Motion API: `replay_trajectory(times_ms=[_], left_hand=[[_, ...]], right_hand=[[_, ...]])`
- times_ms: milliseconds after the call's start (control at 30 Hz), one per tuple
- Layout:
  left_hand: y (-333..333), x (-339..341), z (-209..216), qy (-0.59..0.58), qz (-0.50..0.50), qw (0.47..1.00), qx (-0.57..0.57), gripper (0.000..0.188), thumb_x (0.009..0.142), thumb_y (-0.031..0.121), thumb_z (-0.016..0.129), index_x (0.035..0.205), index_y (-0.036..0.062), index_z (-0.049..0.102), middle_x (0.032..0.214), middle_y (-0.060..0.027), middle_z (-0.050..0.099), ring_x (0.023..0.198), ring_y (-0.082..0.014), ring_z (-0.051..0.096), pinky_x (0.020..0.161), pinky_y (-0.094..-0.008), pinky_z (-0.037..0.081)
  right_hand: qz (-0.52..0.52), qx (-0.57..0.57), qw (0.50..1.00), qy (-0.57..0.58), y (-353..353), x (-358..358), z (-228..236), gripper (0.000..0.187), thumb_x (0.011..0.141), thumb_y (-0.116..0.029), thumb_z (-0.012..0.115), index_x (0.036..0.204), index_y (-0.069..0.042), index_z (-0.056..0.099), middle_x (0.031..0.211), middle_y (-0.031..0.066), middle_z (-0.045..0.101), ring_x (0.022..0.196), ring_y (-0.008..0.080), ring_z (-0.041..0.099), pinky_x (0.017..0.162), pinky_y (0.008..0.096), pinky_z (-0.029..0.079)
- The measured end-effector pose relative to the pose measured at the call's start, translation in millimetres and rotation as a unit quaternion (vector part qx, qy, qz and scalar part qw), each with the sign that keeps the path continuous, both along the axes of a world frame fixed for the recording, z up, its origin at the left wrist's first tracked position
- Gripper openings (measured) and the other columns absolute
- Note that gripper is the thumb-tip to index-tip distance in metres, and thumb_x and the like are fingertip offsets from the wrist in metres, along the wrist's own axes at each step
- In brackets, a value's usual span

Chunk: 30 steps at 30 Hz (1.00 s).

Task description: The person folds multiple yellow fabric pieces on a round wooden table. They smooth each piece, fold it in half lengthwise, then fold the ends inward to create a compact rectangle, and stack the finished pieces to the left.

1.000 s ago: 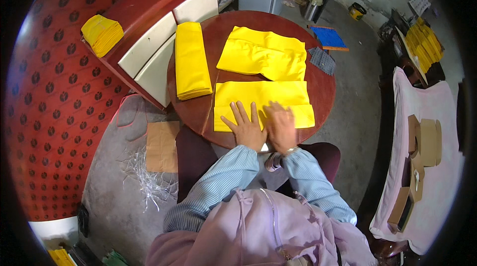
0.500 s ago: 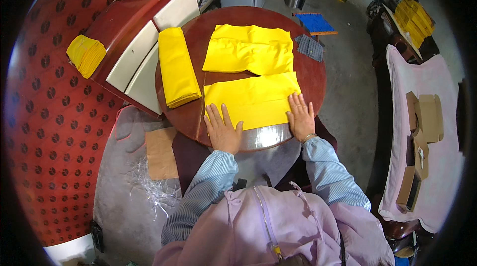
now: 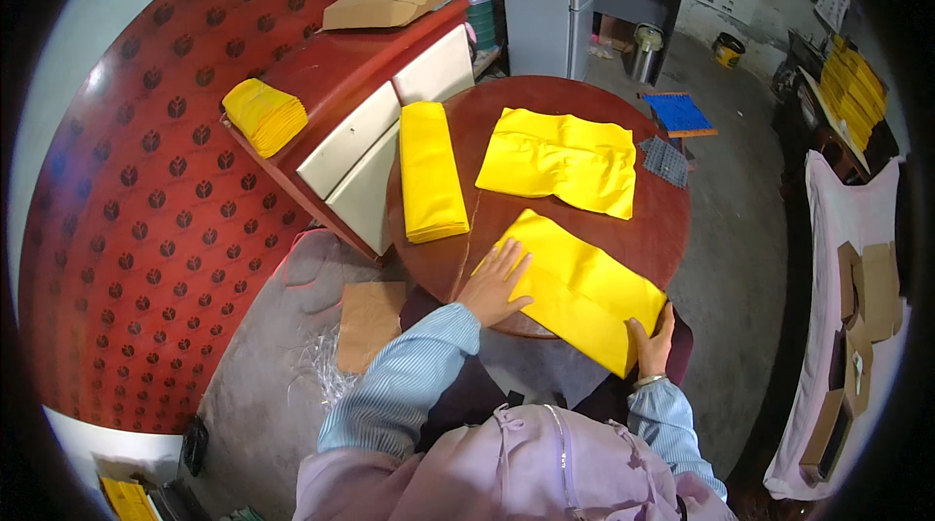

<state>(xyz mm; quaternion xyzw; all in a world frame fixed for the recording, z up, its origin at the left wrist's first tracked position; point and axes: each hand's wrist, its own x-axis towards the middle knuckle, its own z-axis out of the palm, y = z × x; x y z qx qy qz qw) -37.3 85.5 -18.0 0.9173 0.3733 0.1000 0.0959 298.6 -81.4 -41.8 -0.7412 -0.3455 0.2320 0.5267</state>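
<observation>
A flat, folded yellow fabric piece (image 3: 584, 292) lies slantwise at the near side of the round red-brown table (image 3: 575, 90), its right corner jutting past the edge. My left hand (image 3: 495, 285) rests open at its left end, fingers spread and palm down. At the right end, my right hand (image 3: 655, 341) grips the piece, thumb on top and the other fingers mostly hidden beneath. Beyond it lies a second, creased yellow piece (image 3: 560, 161). A thick folded stack of yellow fabric (image 3: 431, 170) sits along the table's left side.
Left of the table stands a red-topped cabinet (image 3: 365, 58) with a yellow stack (image 3: 265, 117) and a cardboard box (image 3: 390, 1). A grey textured mat (image 3: 665, 161) overhangs the table's right edge near a blue-topped stool (image 3: 680, 115). Opened cardboard boxes (image 3: 857, 326) lie far right.
The near yellow piece has turned clockwise, its right end swinging toward me past the table edge. My right hand has gone from lying flat to gripping that end. The view has shifted too.
</observation>
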Motion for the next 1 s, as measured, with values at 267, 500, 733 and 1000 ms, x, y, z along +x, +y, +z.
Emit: replay_trajectory(times_ms=[267, 500, 733, 1000], left_hand=[[37.8, 78.6, 24.5, -0.016, 0.043, 0.999, -0.008, 0.097, 0.098, 0.044, 0.077, 0.170, 0.0032, 0.027, 0.180, -0.0199, 0.017, 0.168, -0.0345, 0.008, 0.136, -0.0527, 0.012], [-128.2, 83.7, 0.9, -0.475, 0.281, 0.692, -0.466, 0.050, 0.103, 0.012, 0.073, 0.145, -0.0021, 0.052, 0.132, -0.0126, 0.066, 0.113, -0.0233, 0.068, 0.099, -0.0372, 0.056], [-115.4, 69.8, -12.7, -0.493, 0.160, 0.618, -0.591, 0.054, 0.093, 0.003, 0.081, 0.142, 0.0004, 0.059, 0.136, -0.0087, 0.070, 0.122, -0.0212, 0.068, 0.109, -0.0375, 0.053], [60.4, -11.2, 60.9, 0.077, -0.046, 0.906, -0.415, 0.062, 0.079, 0.009, 0.089, 0.134, 0.0047, 0.063, 0.132, -0.0183, 0.072, 0.126, -0.0345, 0.067, 0.107, -0.0396, 0.053]], right_hand=[[-0.075, 0.032, 0.891, 0.446, -44.9, -30.0, 18.4, 0.059, 0.093, -0.002, 0.080, 0.147, -0.003, 0.057, 0.138, 0.0167, 0.070, 0.122, 0.0359, 0.071, 0.109, 0.0488, 0.057], [-0.094, 0.033, 0.850, 0.517, -72.1, -53.4, 52.5, 0.050, 0.094, -0.001, 0.080, 0.140, -0.002, 0.063, 0.137, 0.0158, 0.072, 0.123, 0.0326, 0.071, 0.106, 0.0459, 0.059], [0.172, -0.180, 0.841, 0.480, -107.5, -57.9, 71.7, 0.032, 0.106, -0.020, 0.072, 0.130, 0.002, 0.070, 0.115, 0.0105, 0.077, 0.100, 0.0185, 0.075, 0.085, 0.0321, 0.063], [0.294, -0.048, 0.951, 0.082, -30.1, 13.3, 71.3, 0.025, 0.099, -0.017, 0.080, 0.119, -0.002, 0.076, 0.113, 0.0067, 0.072, 0.100, 0.0165, 0.072, 0.089, 0.0320, 0.060]])
